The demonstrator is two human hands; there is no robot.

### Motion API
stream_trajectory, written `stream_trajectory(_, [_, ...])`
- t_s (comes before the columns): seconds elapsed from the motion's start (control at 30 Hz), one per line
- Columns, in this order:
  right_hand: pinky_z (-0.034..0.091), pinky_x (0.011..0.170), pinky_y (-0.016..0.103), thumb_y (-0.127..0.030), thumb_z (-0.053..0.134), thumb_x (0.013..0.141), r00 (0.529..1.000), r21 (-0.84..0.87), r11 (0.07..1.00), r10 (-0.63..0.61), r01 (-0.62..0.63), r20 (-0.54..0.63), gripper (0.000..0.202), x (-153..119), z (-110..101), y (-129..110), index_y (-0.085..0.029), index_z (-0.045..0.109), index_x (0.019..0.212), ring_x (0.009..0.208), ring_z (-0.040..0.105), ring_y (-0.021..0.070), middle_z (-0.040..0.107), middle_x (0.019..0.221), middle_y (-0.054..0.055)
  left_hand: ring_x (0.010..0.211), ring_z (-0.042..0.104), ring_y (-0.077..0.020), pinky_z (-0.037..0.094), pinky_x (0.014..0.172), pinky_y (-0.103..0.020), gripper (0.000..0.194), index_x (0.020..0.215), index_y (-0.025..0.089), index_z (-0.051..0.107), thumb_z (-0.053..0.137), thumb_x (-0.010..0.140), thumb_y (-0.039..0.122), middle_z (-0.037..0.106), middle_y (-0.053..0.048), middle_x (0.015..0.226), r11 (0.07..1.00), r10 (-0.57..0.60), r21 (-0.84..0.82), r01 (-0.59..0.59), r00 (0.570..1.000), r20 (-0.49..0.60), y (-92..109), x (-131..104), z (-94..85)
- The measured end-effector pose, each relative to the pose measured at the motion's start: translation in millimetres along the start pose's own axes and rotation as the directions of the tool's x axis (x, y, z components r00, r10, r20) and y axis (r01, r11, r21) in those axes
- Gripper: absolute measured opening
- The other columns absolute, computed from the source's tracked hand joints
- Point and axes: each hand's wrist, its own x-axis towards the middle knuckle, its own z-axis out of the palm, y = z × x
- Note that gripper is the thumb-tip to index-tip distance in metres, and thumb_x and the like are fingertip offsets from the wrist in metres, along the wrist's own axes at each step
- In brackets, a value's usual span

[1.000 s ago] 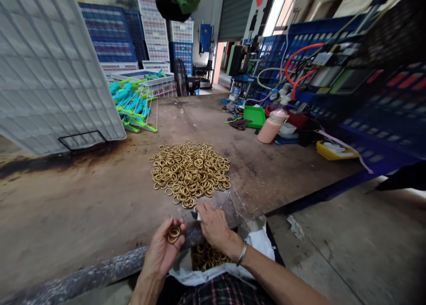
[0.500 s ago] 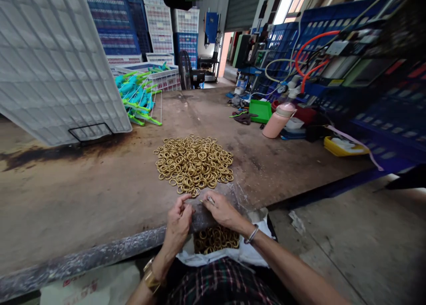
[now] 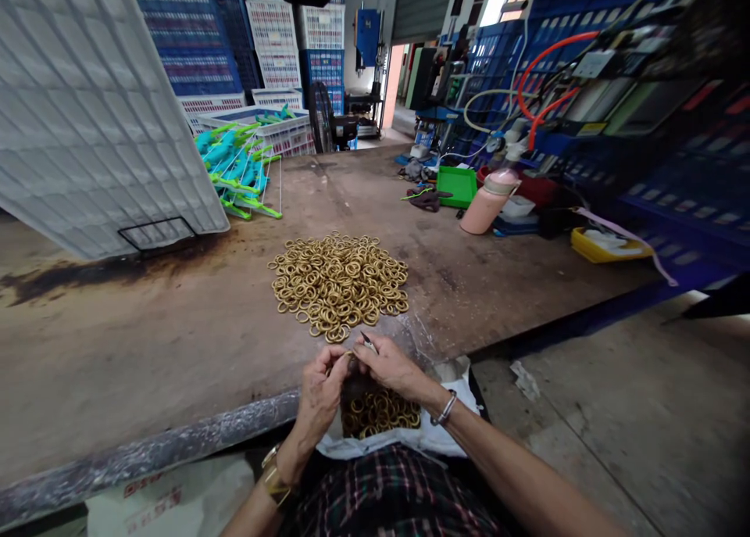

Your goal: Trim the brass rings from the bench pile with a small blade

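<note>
At the near edge of the bench, directly above the lap, the left hand and right hand meet fingertip to fingertip: the left is pinched shut on a gold ring, largely hidden between the fingers, and the right is closed on a slim pointed tool whose tip shows just past the knuckles. Judgement: the work goes best with the ring held by its rim and turned so the working spot faces the tool, both wrists steadied on the bench edge, tool pressure light, and the piece kept over the white bag of rings below so a slip is caught. Just beyond the hands lies a loose pile of rings, small, round, matte brass-gold, overlapping in a flat heap. Bench surface is worn brown board, scuffed and dark-stained at far left; its near edge is wrapped in crinkled clear film. Left of the pile leans a white ribbed plastic panel; beyond it, turquoise and green plastic parts. Far right stand a pink bottle and a green tray.
</note>
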Motion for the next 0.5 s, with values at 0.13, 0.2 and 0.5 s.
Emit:
stream_trajectory(0.13, [0.029, 0.048, 0.018, -0.033, 0.042, 0.082, 1.000, 0.003, 1.000, 0.006, -0.006, -0.020, 0.020, 1.1, 1.2, 0.8, -0.018, 0.044, 0.069, 0.050, 0.038, 0.0067, 0.045, 0.058, -0.005, 0.040, 0.034, -0.0048, 0.025, 0.041, -0.018, 0.025, 0.073, 0.017, 0.056, 0.060, 0.071, 0.042, 0.048, 0.006, 0.052, 0.990, -0.116, -0.071, 0.118, 0.992, 0.043, -1.6, -1.1, 1.9])
stream_trajectory(0.2, [0.029, 0.049, 0.018, -0.030, 0.043, 0.080, 0.998, -0.031, 0.999, -0.009, 0.007, -0.057, 0.018, 1.4, 0.8, -0.4, -0.018, 0.044, 0.067, 0.052, 0.036, 0.0070, 0.043, 0.057, -0.006, 0.038, 0.031, -0.0036, 0.022, 0.039, -0.017, 0.029, 0.075, 0.017, 0.055, 0.059, 0.071, 0.045, 0.048, 0.006, 0.053, 0.976, -0.186, -0.096, 0.194, 0.979, 0.083, -1.6, -2.5, 2.6])
stream_trajectory(0.5, [0.029, 0.053, 0.019, -0.026, 0.044, 0.078, 0.992, -0.128, 0.990, -0.080, 0.067, -0.098, 0.015, 3.2, 1.1, 1.6, -0.017, 0.049, 0.067, 0.056, 0.038, 0.0081, 0.044, 0.059, -0.005, 0.039, 0.032, -0.0030, 0.021, 0.035, -0.015, 0.030, 0.073, 0.017, 0.049, 0.054, 0.076, 0.046, 0.047, 0.006, 0.055, 0.964, -0.208, -0.133, 0.230, 0.965, 0.157, -6.2, -0.8, 1.6])
